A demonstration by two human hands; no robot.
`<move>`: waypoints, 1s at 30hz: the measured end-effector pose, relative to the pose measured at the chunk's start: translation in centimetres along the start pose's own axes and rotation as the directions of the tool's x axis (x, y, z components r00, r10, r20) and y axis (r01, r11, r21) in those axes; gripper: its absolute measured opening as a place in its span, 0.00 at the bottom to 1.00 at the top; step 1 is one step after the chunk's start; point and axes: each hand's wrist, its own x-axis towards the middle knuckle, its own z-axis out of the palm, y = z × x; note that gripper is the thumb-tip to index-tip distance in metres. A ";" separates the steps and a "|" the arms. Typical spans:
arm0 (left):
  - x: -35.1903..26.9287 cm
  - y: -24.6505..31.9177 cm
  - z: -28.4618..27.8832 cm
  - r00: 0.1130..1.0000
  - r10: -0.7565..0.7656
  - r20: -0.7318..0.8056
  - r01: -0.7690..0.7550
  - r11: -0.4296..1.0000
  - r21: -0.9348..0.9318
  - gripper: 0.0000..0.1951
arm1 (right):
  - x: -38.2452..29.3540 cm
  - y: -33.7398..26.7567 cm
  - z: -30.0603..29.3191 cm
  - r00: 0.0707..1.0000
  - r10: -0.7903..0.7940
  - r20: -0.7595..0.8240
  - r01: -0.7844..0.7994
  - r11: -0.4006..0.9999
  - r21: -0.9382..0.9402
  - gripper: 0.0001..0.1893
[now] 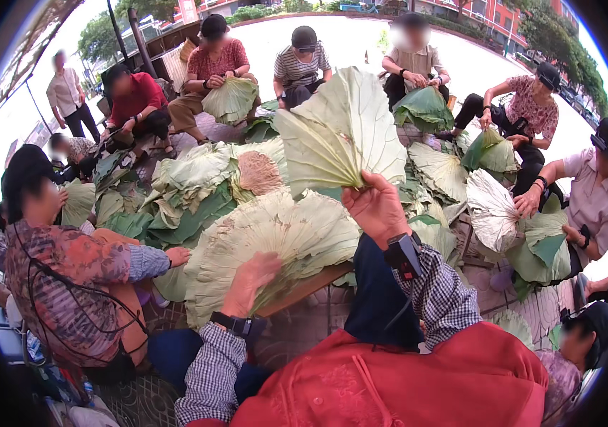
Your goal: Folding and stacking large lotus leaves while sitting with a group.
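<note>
My right hand (376, 208) pinches the narrow stem end of a folded, pale green lotus leaf (338, 133). Raised in front of me, that leaf spreads out upward like a fan, with its veins showing. Lower and to the left, my left hand (255, 280) is over a wide stack of lotus leaves (277, 229); it is slightly blurred and appears to hold nothing. Whether its palm touches the stack I cannot tell. The stack lies before my knees on a brown board (306, 288), with some brown spotting on its top leaf.
Beyond the stack is a heap of pale and dark green leaves (192, 187). A co-worker (69, 267) sits close on my left, with a hand near the stack. Another co-worker (592, 197) handles leaves at right. Several more people sit around on the paving (304, 325).
</note>
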 end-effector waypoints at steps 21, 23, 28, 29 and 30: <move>2.9 0.1 -5.7 0.734 0.037 -0.678 -0.430 0.798 -0.422 0.19 | 5.3 12.9 -6.8 0.989 0.002 -0.148 -0.120 0.596 -0.794 0.15; 2.5 -3.0 -6.2 0.699 -0.101 -0.708 -0.329 0.834 -0.444 0.18 | 5.1 14.3 -8.8 0.899 0.076 -0.432 -0.406 0.518 -0.753 0.16; 1.5 -9.6 -7.1 0.631 -0.318 -0.707 -0.266 0.767 -0.583 0.19 | 4.4 15.8 -12.5 0.846 0.187 -0.499 -0.517 0.512 -0.686 0.17; 1.6 -10.2 -7.2 0.616 -0.338 -0.711 -0.258 0.767 -0.588 0.19 | 4.5 15.8 -12.8 0.851 0.208 -0.483 -0.513 0.533 -0.673 0.17; 1.5 -10.6 -7.4 0.617 -0.343 -0.708 -0.262 0.759 -0.596 0.20 | 4.4 15.7 -13.0 0.846 0.222 -0.484 -0.521 0.537 -0.664 0.17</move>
